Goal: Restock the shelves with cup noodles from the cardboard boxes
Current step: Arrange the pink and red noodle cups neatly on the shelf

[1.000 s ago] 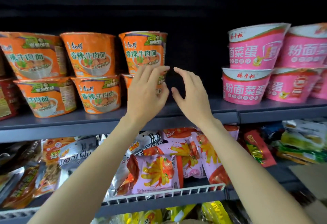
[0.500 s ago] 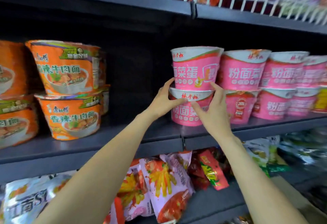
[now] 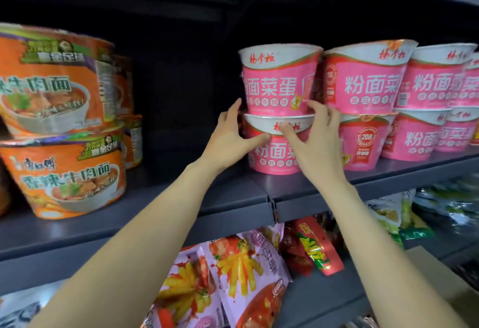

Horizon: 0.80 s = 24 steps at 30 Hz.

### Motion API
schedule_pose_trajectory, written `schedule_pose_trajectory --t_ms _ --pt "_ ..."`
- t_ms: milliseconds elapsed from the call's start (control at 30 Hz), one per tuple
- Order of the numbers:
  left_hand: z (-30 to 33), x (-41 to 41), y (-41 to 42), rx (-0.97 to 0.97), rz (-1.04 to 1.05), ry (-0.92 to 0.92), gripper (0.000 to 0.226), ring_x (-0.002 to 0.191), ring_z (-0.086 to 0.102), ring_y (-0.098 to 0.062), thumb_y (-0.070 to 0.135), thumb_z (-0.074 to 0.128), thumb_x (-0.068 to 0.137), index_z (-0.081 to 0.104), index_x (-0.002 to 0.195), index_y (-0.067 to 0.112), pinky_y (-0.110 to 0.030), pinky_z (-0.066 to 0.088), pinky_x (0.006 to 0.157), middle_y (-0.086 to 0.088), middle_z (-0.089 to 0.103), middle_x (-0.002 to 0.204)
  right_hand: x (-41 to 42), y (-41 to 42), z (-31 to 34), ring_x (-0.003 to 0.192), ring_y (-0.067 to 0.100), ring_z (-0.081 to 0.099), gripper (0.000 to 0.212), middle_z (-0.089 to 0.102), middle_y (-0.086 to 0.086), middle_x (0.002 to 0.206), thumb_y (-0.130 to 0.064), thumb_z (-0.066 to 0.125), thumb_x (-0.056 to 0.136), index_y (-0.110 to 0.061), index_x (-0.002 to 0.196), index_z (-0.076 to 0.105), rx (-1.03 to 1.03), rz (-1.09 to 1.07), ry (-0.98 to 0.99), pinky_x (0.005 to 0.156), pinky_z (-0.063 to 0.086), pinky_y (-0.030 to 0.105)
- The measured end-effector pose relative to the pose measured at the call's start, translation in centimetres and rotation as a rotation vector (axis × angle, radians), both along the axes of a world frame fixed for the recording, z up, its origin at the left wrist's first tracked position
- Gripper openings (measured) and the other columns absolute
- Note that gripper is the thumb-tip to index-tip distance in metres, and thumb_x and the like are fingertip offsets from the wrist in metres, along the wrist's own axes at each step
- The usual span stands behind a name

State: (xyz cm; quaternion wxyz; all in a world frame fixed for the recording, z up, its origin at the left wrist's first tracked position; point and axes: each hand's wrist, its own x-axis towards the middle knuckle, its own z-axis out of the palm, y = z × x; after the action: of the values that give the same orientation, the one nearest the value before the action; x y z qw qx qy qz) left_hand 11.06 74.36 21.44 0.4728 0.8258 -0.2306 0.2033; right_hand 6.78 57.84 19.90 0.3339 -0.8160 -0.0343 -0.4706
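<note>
Squaring up a pink two-cup stack on the shelf (image 3: 233,206) — both hands on the lower cup.

Sitting well apart at far left, orange noodle bowls (image 3: 62,172) stacked two high; leaving a dark empty bay between. Wrapping left hand (image 3: 229,133) and right hand (image 3: 317,143) around the lower pink cup (image 3: 274,156), fingers clasping its rim, upper pink cup (image 3: 278,84) resting on top. Crowding just beside on the right, more pink cups (image 3: 363,141) — likely needing a careful slide leftward, keeping the top cup from toppling. Hanging below, snack bags (image 3: 233,276).
</note>
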Motion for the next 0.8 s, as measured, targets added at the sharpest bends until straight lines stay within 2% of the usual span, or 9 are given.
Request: schedule_pose_trajectory --t_ms 133,267,333,400,467,533,600,700,800 --pt "0.1 -0.1 -0.2 -0.087 -0.092 0.194 0.09 0.136 0.035 -0.017 0.019 0.063 0.087 0.001 0.152 0.02 -0.033 0.034 0.109 -0.004 0.028 0.154 -0.4 0.5 -0.7 0.096 0.025 0.058 0.042 0.043 0.01 0.123 -0.026 0.064 0.087 -0.013 0.123 0.048 -0.019 -0.07 -0.13 0.078 0.044 0.029" --pt "-0.1 0.0 -0.1 -0.113 -0.025 0.134 0.08 0.124 0.048 -0.017 0.016 0.064 0.085 0.016 0.15 0.017 -0.031 0.043 0.099 -0.004 0.043 0.144 -0.2 0.4 -0.7 0.09 0.018 0.057 0.04 0.049 0.009 0.122 -0.024 0.066 0.087 -0.012 0.121 0.049 0.019 -0.014 -0.143 0.08 0.051 0.036" --pt "-0.3 -0.1 0.0 -0.109 0.041 0.053 0.072 0.111 0.056 -0.014 0.02 0.066 0.082 0.029 0.143 0.019 -0.028 0.048 0.091 -0.001 0.051 0.134 0.5 0.4 -0.6 0.099 0.021 0.056 0.049 0.048 0.009 0.126 -0.028 0.067 0.086 -0.012 0.127 0.045 0.005 0.051 -0.078 0.085 0.048 0.033" --pt "-0.4 -0.4 0.1 -0.06 0.116 -0.066 0.058 0.099 0.06 -0.009 0.023 0.067 0.081 0.041 0.132 0.021 -0.02 0.049 0.079 0.003 0.056 0.122 1.6 0.3 -0.4 0.116 0.023 0.051 0.066 0.043 0.009 0.137 -0.034 0.068 0.085 -0.011 0.138 0.035 -0.005 0.141 0.033 0.09 0.042 0.029" --pt "-0.5 -0.3 0.0 -0.008 0.197 -0.18 0.047 0.093 0.061 -0.007 0.025 0.066 0.081 0.047 0.124 0.021 -0.022 0.05 0.079 0.003 0.057 0.117 2.8 0.2 0.2 0.126 0.027 0.046 0.081 0.037 0.012 0.145 -0.041 0.066 0.086 -0.01 0.147 0.023 -0.038 0.175 0.132 0.096 0.042 0.036" --pt "-0.4 -0.1 0.1 0.027 0.247 -0.208 0.045 0.097 0.06 -0.011 0.028 0.065 0.083 0.049 0.124 0.02 -0.028 0.049 0.083 -0.001 0.054 0.12 4.0 0.4 0.8 0.129 0.034 0.042 0.088 0.031 0.018 0.148 -0.049 0.058 0.088 -0.006 0.15 0.014 -0.197 0.038 0.234 0.1 0.04 0.043" --pt "-0.5 0.3 0.1 0.122 0.277 -0.201 0.051 0.109 0.055 -0.018 0.03 0.062 0.085 0.045 0.132 0.021 -0.031 0.047 0.086 -0.003 0.048 0.129 4.5 1.1 1.3 0.129 0.037 0.038 0.084 0.028 0.021 0.147 -0.049 0.052 0.092 -0.005 0.151 0.012 -0.377 -0.158 0.254 0.099 0.041 0.042" --pt "-0.8 0.6 0.4 0.313 0.36 -0.215 0.062 0.128 0.038 -0.021 0.028 0.058 0.088 0.034 0.144 0.026 -0.034 0.043 0.092 0.0 0.035 0.144 5.0 2.4 1.2 0.117 0.036 0.047 0.063 0.033 0.02 0.139 -0.026 0.057 0.094 -0.006 0.146 0.027 -0.445 -0.215 0.102 0.087 0.048 0.038" --pt "-0.9 0.9 0.7 0.404 0.395 -0.187 0.069 0.135 0.026 -0.021 0.025 0.058 0.088 0.025 0.148 0.027 -0.039 0.038 0.102 0.004 0.024 0.152 6.0 3.1 0.7 0.108 0.038 0.054 0.048 0.047 0.021 0.128 -0.003 0.059 0.088 -0.002 0.133 0.043 -0.408 -0.087 0.028 0.084 0.048 0.042"
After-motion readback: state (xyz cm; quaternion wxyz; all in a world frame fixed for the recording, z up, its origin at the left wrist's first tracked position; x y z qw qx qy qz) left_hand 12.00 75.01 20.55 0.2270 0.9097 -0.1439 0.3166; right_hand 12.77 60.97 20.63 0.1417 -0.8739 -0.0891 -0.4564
